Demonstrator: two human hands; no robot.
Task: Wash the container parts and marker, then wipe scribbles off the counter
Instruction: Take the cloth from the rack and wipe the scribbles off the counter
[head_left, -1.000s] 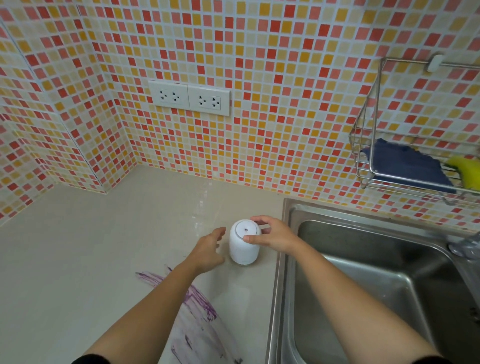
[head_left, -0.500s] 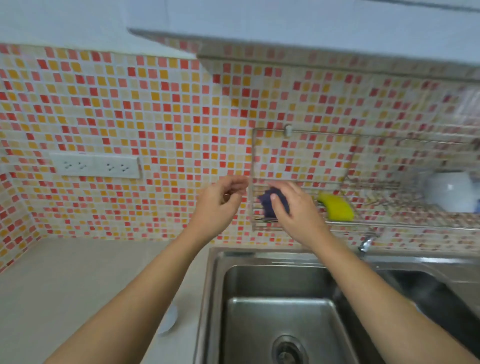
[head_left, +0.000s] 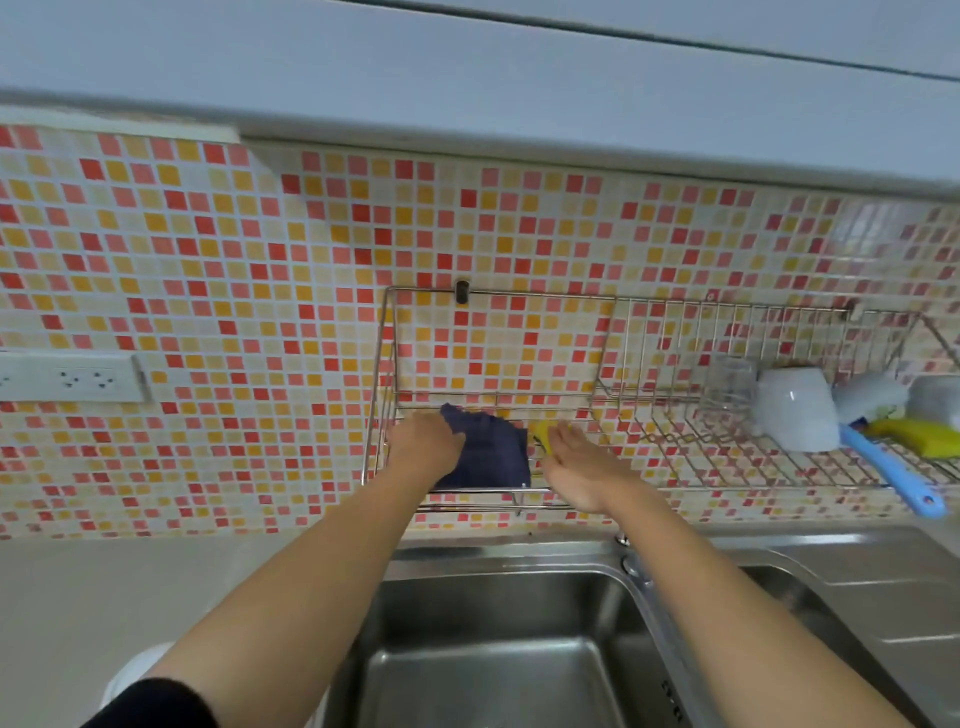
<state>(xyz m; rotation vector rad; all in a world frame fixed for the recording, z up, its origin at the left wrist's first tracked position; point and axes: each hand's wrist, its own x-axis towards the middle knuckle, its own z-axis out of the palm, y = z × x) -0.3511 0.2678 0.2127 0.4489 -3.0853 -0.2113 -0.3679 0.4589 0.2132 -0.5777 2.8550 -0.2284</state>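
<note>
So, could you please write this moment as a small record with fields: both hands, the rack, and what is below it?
left hand: on the dark blue cloth, fingers bent onto it; a firm grip cannot be told
right hand: fingers straight, tips at a yellow sponge beside the cloth
wire rack: on the tiled wall; its right part holds an upturned white cup, a clear glass and a blue-handled brush
sink: steel, under the rack
white container: on the counter, mostly hidden by the left arm
</note>
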